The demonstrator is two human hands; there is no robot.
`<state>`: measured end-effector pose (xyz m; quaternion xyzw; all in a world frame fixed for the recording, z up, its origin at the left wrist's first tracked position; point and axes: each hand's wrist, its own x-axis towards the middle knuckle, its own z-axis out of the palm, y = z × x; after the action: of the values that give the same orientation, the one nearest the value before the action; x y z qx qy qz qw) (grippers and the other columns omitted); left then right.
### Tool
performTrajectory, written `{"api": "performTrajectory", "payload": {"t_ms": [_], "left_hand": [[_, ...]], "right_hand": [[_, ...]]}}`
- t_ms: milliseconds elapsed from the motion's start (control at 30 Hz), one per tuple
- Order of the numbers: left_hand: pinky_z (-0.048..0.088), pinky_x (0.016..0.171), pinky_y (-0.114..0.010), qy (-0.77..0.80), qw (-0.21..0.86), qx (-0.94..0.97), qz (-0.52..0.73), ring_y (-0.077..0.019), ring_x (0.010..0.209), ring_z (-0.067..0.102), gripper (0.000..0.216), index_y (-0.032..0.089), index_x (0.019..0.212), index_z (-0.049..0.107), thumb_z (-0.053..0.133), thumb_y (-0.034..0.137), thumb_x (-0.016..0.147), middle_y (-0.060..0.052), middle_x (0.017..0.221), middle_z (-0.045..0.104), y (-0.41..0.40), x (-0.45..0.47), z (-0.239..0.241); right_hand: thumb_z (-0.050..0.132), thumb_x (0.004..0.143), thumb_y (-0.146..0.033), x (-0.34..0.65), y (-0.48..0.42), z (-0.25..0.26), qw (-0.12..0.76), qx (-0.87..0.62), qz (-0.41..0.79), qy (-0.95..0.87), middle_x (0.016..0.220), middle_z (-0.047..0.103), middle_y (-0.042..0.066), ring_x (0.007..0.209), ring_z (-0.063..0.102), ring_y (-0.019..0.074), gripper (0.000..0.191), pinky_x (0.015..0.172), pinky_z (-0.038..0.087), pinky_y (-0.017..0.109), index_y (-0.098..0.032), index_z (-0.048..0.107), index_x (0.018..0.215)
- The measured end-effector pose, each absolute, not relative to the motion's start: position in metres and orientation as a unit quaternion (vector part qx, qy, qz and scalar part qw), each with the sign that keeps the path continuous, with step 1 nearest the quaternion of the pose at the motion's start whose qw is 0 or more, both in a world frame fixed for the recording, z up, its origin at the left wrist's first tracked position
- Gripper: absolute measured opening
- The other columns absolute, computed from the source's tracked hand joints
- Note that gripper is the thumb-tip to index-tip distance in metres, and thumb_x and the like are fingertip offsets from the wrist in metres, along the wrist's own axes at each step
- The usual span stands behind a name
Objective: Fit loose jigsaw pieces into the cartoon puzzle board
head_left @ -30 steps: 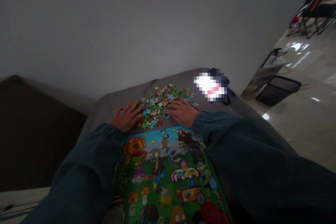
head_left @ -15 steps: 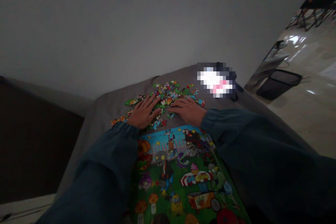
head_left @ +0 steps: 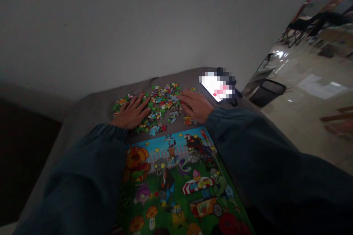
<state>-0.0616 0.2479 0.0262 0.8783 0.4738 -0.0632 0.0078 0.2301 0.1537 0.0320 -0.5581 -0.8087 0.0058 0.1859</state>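
Note:
A loose heap of small, colourful jigsaw puzzle pieces (head_left: 162,104) lies on a grey cloth surface. My left hand (head_left: 131,113) rests palm down on the heap's left side, fingers spread over the pieces. On the right side, my right hand (head_left: 196,104) lies flat with its fingers stretched towards the pile and its fingertips at the edge pieces. Neither hand grips a piece. Just below the heap is a picture board (head_left: 176,176) with cartoon zombies, mushrooms and a food cart on green ground. Pieces beneath the palms are hidden.
A lit phone-like screen (head_left: 216,86), partly pixelated, lies right of the heap beside something dark. A grey wall (head_left: 138,25) rises behind the cloth surface (head_left: 102,97). On the floor at right stand a dark mesh bin (head_left: 268,91) and a folding chair (head_left: 299,31).
My hands have moved apart, the left one outwards over the left pieces and the right one to the heap's right edge. The whole view has shifted slightly.

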Motion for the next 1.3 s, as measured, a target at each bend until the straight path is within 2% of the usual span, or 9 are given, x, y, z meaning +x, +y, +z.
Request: {"api": "performTrajectory", "payload": {"t_ms": [67, 167, 333, 500, 767, 967, 1067, 1200, 1300], "left_hand": [[0.012, 0.118, -0.052, 0.470, 0.006, 0.881, -0.058, -0.0292, 0.151, 0.001, 0.063, 0.029, 0.158, 0.008, 0.010, 0.056, 0.101, -0.005, 0.165, -0.002, 0.249, -0.062, 0.024], [0.013, 0.117, -0.053, 0.466, 0.008, 0.884, -0.041, -0.0300, 0.151, 0.002, 0.064, 0.029, 0.158, 0.009, 0.012, 0.058, 0.101, -0.005, 0.166, 0.000, 0.249, -0.062, 0.022], [0.015, 0.117, -0.053, 0.467, 0.003, 0.884, -0.035, -0.0320, 0.151, 0.007, 0.064, 0.029, 0.158, 0.013, 0.014, 0.057, 0.101, -0.004, 0.166, 0.003, 0.248, -0.060, 0.023], [0.015, 0.117, -0.052, 0.467, 0.003, 0.883, -0.036, -0.0323, 0.151, 0.008, 0.064, 0.028, 0.158, 0.013, 0.016, 0.058, 0.101, -0.005, 0.166, 0.004, 0.246, -0.060, 0.023], [0.012, 0.118, -0.051, 0.466, 0.031, 0.884, -0.013, -0.0316, 0.151, 0.006, 0.067, 0.029, 0.158, 0.015, 0.015, 0.063, 0.099, -0.004, 0.166, 0.006, 0.241, -0.061, 0.026], [0.013, 0.118, -0.051, 0.467, 0.029, 0.884, 0.000, -0.0318, 0.151, 0.010, 0.068, 0.028, 0.157, 0.019, 0.016, 0.063, 0.099, -0.005, 0.165, 0.010, 0.237, -0.061, 0.027], [0.013, 0.118, -0.051, 0.470, 0.031, 0.882, -0.005, -0.0309, 0.151, 0.009, 0.067, 0.029, 0.157, 0.021, 0.018, 0.063, 0.099, -0.005, 0.165, 0.010, 0.236, -0.061, 0.027], [0.012, 0.118, -0.050, 0.471, 0.036, 0.882, 0.005, -0.0295, 0.151, 0.009, 0.067, 0.030, 0.157, 0.020, 0.018, 0.063, 0.099, -0.003, 0.165, 0.010, 0.236, -0.060, 0.026], [0.012, 0.118, -0.050, 0.472, 0.038, 0.881, 0.007, -0.0297, 0.151, 0.009, 0.066, 0.030, 0.157, 0.020, 0.019, 0.062, 0.099, -0.003, 0.165, 0.010, 0.235, -0.060, 0.028]], "right_hand": [[0.037, 0.102, -0.042, 0.234, 0.159, 0.028, 0.150, -0.595, 0.001, -0.790, 0.159, 0.032, 0.010, 0.148, 0.024, 0.0289, 0.053, 0.115, 0.030, 0.051, -0.022, 0.037, 0.151], [0.028, 0.102, -0.050, 0.232, 0.166, 0.022, 0.085, -0.606, 0.005, -0.791, 0.162, 0.024, 0.010, 0.150, 0.018, 0.0294, 0.059, 0.120, 0.020, 0.050, -0.022, 0.030, 0.154], [0.018, 0.102, -0.055, 0.223, 0.180, 0.022, 0.052, -0.593, 0.005, -0.804, 0.163, 0.022, 0.006, 0.151, 0.015, 0.0287, 0.063, 0.122, 0.015, 0.049, -0.025, 0.023, 0.157], [0.021, 0.102, -0.051, 0.222, 0.209, 0.026, 0.042, -0.637, 0.039, -0.769, 0.165, 0.018, 0.001, 0.151, 0.011, 0.0278, 0.058, 0.122, 0.012, 0.050, -0.031, 0.022, 0.157], [0.018, 0.102, -0.052, 0.222, 0.230, 0.043, 0.008, -0.679, 0.020, -0.734, 0.165, 0.014, 0.009, 0.151, 0.008, 0.0322, 0.062, 0.120, 0.015, 0.055, -0.023, 0.021, 0.157], [0.020, 0.101, -0.058, 0.183, 0.226, 0.043, -0.010, -0.604, 0.010, -0.797, 0.166, 0.012, 0.001, 0.152, 0.008, 0.0238, 0.063, 0.122, 0.014, 0.046, -0.031, 0.018, 0.157], [0.020, 0.101, -0.056, 0.177, 0.238, 0.037, -0.010, -0.613, 0.011, -0.790, 0.165, 0.013, 0.003, 0.152, 0.011, 0.0229, 0.063, 0.122, 0.013, 0.044, -0.028, 0.015, 0.158], [0.018, 0.102, -0.050, 0.193, 0.255, 0.033, -0.008, -0.663, 0.012, -0.748, 0.165, 0.012, 0.006, 0.151, 0.013, 0.0273, 0.062, 0.121, 0.013, 0.052, -0.023, 0.015, 0.158], [0.019, 0.102, -0.048, 0.206, 0.258, 0.032, -0.014, -0.673, 0.019, -0.739, 0.165, 0.013, 0.008, 0.152, 0.011, 0.0254, 0.064, 0.122, 0.012, 0.051, -0.019, 0.013, 0.158]]}}
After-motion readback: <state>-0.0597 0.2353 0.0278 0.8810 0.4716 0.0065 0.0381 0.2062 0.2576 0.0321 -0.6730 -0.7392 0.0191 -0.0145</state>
